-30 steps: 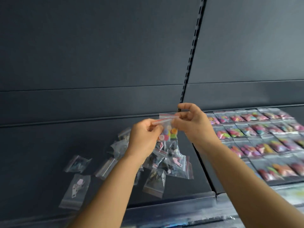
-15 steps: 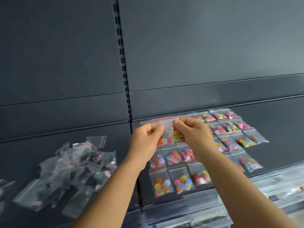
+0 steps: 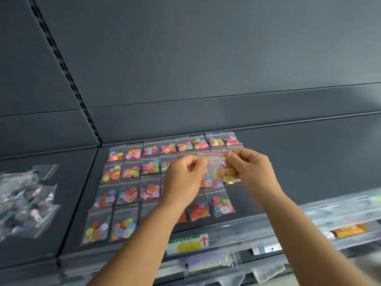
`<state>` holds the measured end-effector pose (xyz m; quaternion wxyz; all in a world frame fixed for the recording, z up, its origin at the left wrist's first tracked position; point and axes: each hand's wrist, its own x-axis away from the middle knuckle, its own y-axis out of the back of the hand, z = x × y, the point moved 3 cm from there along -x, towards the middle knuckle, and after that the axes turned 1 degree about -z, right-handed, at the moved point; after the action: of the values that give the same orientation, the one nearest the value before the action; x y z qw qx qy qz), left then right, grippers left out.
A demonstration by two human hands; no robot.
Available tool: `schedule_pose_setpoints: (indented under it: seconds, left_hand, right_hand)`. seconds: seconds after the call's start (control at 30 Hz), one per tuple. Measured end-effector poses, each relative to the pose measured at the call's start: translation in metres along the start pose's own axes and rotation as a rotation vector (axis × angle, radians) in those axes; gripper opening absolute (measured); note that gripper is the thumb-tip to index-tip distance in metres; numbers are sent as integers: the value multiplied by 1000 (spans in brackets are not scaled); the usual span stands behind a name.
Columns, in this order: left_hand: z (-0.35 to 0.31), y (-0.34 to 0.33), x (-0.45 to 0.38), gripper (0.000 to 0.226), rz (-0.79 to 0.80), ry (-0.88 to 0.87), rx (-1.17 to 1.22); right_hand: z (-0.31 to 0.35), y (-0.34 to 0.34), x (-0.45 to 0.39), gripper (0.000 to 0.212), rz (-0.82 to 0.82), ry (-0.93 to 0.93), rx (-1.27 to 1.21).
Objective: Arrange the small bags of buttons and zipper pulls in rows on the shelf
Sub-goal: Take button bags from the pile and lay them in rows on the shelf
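Hands both up over the dark shelf (image 3: 288,162): left hand (image 3: 183,178) and right hand (image 3: 251,172) each pinch a top corner of one clear button bag (image 3: 216,174), red seal line stretched between them, fingers curled round the corners, coloured buttons sagging at the bottom. Bag is held in the air over the right end of the laid-out grid of button bags (image 3: 132,188). Grid count: four rows; back row shows eight bags, the three nearer rows partly hidden behind hands and forearms, so full count can't be told; front row shows two at left and two at right of the left forearm. Loose pile of zipper-pull bags (image 3: 26,203) on the adjoining shelf panel at left, overlapping, number unclear. Bare shelf surface to the right of the grid out to the frame edge. Front lip carries one green-yellow price label (image 3: 187,243) with a red arrow.
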<state>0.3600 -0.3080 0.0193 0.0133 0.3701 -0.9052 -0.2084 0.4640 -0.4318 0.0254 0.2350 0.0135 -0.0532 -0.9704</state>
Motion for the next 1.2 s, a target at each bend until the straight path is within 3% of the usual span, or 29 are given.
schedule_pose_setpoints:
  seconds: [0.27,0.47,0.6,0.73,1.0,1.2]
  left_hand:
    - [-10,-53,14,7,104,-3,-117]
    - [-7,-76,20,15,155,-22,-281]
    - [-11,-80,25,29,139,-126,-474]
    - [-10,-76,28,45,81,-270,-655]
    - [-1,-84,36,29,314,-406,-759]
    - [1,-89,36,30,402,-408,-740]
  right_hand:
    - [-26,69,-8,20,-111,-18,288]
    - [-44,83,-6,19,-90,-20,501]
    - [-48,82,-2,10,-45,11,631]
    - [-46,82,3,26,-73,165,810]
    - [-44,74,14,15,255,321,1005]
    - [-45,76,14,15,215,297,1039]
